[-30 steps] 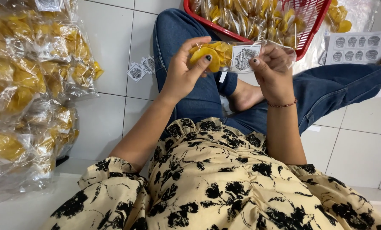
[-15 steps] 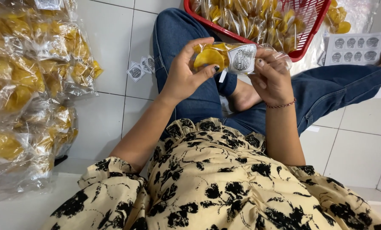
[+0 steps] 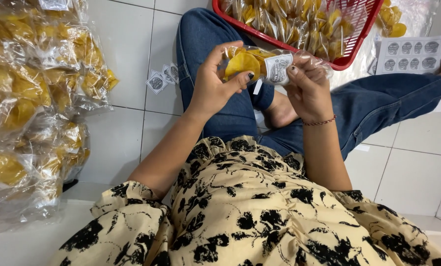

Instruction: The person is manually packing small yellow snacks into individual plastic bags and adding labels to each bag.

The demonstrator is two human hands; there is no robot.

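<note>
A seated person holds a clear packet of yellow chips [image 3: 247,63] in both hands near the upper centre of the frame, above crossed legs in blue jeans [image 3: 378,106]. The left hand [image 3: 215,83] is closed round the packet's left end, thumb pressed against the chips; the right hand [image 3: 309,88] pinches its right end, beside a round grey-and-white sticker [image 3: 278,69] on the wrapper (a red thread bracelet [image 3: 320,121] circles that wrist). A red basket [image 3: 351,54] of similar packets sits at the top edge, with a sheet of stickers [image 3: 410,54] at upper right. Piled bags of chips [image 3: 30,103] fill the left side on the white tiled floor [image 3: 124,59].
</note>
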